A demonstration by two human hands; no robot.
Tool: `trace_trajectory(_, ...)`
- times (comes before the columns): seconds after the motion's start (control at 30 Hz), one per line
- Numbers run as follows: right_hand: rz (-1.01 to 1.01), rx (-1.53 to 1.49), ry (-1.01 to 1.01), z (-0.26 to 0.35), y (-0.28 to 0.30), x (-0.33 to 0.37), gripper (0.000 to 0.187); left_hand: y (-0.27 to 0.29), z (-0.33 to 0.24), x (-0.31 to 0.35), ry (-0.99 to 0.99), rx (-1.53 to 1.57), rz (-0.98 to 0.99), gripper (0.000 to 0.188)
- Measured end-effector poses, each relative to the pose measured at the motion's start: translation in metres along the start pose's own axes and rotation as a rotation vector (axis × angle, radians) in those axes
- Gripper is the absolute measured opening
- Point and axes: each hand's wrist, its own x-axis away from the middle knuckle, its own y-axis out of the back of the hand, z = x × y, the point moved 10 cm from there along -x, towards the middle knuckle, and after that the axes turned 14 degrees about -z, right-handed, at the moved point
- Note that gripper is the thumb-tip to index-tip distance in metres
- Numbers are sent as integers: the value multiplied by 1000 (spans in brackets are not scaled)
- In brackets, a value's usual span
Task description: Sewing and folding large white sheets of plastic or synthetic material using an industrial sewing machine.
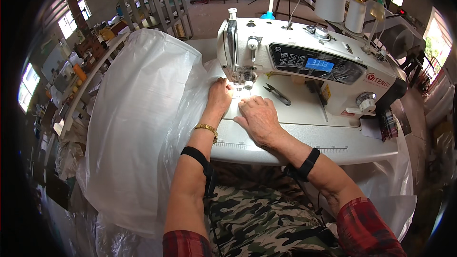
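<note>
Plaid sleeves [367, 228], pale table [304, 135] (ruler-marked edge [333, 150]), sewing machine [314, 59], cluttered workshop [209, 16]

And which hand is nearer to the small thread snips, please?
The right hand: it rests just in front of the thread snips, slightly left. The left hand is farther left, by the needle end of the sewing machine.

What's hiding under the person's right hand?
Around the right hand you can see the pale sewing table, with dark snips just beyond. Whatever is directly under the palm is covered, so I can't tell.
</note>
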Motion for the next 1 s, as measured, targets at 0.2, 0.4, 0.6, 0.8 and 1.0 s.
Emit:
trace_trajectory(0.2,-16,-16,-11,-1,1,2,44,-2,-5,1,-49,9,-54,11)
trace_trajectory(0.4,-49,-39,-13,-5,1,3,40,-3,4,3,151,93,56,13)
trace_trajectory(0.6,-111,-25,8,-10,4,1,43,16,9,10,702,777,-9,8)
trace_trajectory(0.8,-74,-46,-3,-10,0,4,41,60,-17,20,933,1112,-127,14)
trace_trajectory(1.0,-55,-37,13,-11,1,4,40,122,-40,-11,712,1214,-165,16)
